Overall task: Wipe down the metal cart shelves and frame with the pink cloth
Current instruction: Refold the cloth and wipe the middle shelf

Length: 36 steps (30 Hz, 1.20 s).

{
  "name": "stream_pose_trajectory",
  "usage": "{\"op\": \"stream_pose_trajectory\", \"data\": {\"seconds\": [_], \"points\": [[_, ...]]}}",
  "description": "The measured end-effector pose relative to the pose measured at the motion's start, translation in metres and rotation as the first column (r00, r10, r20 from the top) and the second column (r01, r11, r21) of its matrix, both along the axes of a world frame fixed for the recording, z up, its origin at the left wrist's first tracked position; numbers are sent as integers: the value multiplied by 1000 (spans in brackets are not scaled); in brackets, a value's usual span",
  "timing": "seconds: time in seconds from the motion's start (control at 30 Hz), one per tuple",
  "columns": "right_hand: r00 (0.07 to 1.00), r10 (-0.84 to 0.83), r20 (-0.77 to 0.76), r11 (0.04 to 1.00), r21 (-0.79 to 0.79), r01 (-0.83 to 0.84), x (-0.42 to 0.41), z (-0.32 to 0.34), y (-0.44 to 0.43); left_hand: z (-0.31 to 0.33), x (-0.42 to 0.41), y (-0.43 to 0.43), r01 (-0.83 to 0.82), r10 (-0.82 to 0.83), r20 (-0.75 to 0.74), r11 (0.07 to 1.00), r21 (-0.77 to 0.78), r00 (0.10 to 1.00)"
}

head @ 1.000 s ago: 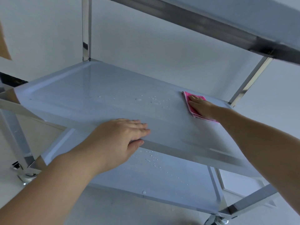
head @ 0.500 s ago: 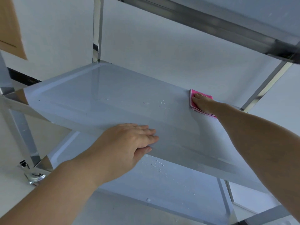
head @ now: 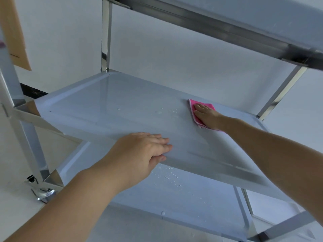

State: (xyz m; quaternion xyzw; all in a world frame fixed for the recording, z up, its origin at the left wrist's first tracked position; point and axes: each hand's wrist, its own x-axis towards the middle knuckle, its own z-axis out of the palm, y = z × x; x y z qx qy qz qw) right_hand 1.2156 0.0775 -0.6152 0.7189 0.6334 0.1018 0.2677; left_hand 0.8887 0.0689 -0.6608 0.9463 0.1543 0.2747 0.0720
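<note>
The metal cart fills my view, its shiny posts rising against a pale wall. Its top shelf juts overhead at the upper right. The middle shelf spreads across the centre, and the lower shelf shows beneath it.

Both my bare forearms reach in from below. My left hand lies flat on the front edge of the middle shelf, fingers straight and close together, thumb against the front lip, holding nothing. My right hand is stretched out toward the far right corner of that same shelf, fingers straight, palm pressing down on the pink cloth.

The cloth lies folded flat on the shelf surface, just short of the back rim, its far and left edges showing past my fingers.

Water droplets dot the middle shelf left of the cloth, and more drops are scattered over the lower shelf. A caster sits at the cart's lower left corner.
</note>
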Motion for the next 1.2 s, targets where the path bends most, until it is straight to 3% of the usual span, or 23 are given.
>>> {"op": "stream_pose_trajectory", "data": {"seconds": [0.1, 0.2, 0.27, 0.33, 0.43, 0.5, 0.57, 0.7, 1.07, 1.2], "points": [[999, 47, 11, 999, -29, -46, -23, 0, -17, 1, 0, 0, 8, -9, -8, 1000, -18, 1000], [945, 327, 4, 937, 123, -325, -45, -6, -35, 3, 0, -1, 6, -7, -16, 999, -45, 1000], [907, 420, 21, 888, 194, -416, -50, -14, -47, 3, -1, -1, -2, 1, -16, 998, -61, 1000], [909, 416, 23, 898, 147, -415, -61, -15, -58, 7, -1, -3, 4, -5, -27, 998, -61, 1000], [957, 285, -60, 959, 30, -283, -85, -10, -70, 12, -1, -3, 20, -26, -62, 995, -97, 998], [954, 265, -138, 963, 89, -255, -101, -5, -76, 11, -1, -3, 23, -30, -70, 994, -105, 997], [953, 86, -289, 995, 65, -70, -110, -2, -84, 12, -1, -3, 20, -27, -85, 996, -86, 996], [949, 21, -314, 999, 54, -5, -127, -4, -91, 16, -5, -3, 27, -36, -92, 996, -90, 995], [925, 49, -378, 997, 68, -25, -142, 0, -83, 18, -51, 28, -130, 126, -35, 976, -176, 991], [945, 222, -241, 975, 19, -224, -157, 6, -72, 15, -50, 28, -120, 117, -28, 973, -197, 993]]}}
